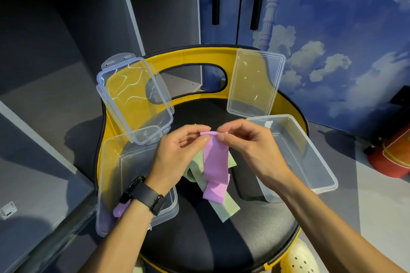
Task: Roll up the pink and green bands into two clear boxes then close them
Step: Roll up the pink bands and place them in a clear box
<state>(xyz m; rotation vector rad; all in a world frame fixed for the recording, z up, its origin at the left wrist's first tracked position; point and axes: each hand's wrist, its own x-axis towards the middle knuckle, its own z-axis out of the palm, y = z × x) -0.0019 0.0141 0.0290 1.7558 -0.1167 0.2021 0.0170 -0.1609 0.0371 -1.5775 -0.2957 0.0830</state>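
in the left clear box (106, 184) lies a pink band end (118, 209).

Two bare forearms, no sleeves in view. Left wrist wore a black watch (145, 195) with a wide dark strap and a buckle on the side facing the camera. Right wrist was bare. No rings showed on the fingers (200, 137).

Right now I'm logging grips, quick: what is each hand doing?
Left hand: pinches the top edge of the pink band.
Right hand: pinches the same edge of the pink band.
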